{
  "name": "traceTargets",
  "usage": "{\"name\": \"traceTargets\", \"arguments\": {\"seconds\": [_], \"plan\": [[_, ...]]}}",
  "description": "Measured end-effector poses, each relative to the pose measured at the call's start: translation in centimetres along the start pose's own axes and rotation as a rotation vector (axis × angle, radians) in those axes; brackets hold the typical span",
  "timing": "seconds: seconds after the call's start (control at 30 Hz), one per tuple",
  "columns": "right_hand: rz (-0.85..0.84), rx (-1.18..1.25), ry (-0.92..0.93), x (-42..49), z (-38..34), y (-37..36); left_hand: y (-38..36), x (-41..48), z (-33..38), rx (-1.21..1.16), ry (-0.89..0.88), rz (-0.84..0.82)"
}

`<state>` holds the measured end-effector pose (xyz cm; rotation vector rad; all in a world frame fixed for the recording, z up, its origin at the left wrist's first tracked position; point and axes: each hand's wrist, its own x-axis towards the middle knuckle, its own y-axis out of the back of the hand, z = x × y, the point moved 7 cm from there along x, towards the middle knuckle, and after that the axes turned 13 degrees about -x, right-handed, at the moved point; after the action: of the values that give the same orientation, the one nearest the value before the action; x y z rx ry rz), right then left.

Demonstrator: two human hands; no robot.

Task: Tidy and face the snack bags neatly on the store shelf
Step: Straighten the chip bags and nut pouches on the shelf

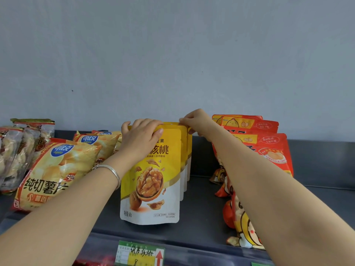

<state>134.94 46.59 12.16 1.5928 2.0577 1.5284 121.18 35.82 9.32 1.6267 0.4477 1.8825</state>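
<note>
1. The yellow-and-white glossy stand-up walnut pouches (169,166) stand in a near-to-far row on the dark grey shelf (201,217).
2. The left hand (142,135) grips the nearest pouch (151,198) by its top edge; the right hand (196,121) pinches a farther pouch (189,140) at its top.
3. They look light, slick and floppy; the stiffer sealed top seam seems the best hold.

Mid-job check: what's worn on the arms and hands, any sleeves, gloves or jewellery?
No sleeves show anywhere in view. The left hand and right hand wear no gloves or visible rings. One plain, smooth silver metal bangle circles the left wrist.
</note>
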Motion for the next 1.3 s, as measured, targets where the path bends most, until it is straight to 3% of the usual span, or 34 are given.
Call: {"name": "traceTargets", "arguments": {"seconds": [0.2,0.3,0.63,0.9,1.07,1.3], "plan": [[-0.055,-0.085,-0.032,0.3,0.9,-0.6,0.0,-0.2,0.0,-0.011,-0.01,-0.008],[0.045,-0.123,-0.064,0.7,1.4,-0.4,0.0,-0.2,0.0,-0.012,-0.015,-0.007],[0.004,0.015,-0.082,0.2,1.7,-0.4,0.0,-0.1,-0.4,-0.03,-0.039,0.042],[0.226,-0.059,-0.043,-1.3,1.7,0.7,-0.5,-1.6,-1.3,-0.065,-0.022,0.084],[0.273,-0.092,-0.076,-3.4,1.0,0.2,0.3,-3.0,-1.5,-0.239,0.001,0.121],[0.222,0.083,-0.249,-5.8,1.6,-1.1,0.3,-5.9,-2.9,-0.515,0.094,0.094]]}}
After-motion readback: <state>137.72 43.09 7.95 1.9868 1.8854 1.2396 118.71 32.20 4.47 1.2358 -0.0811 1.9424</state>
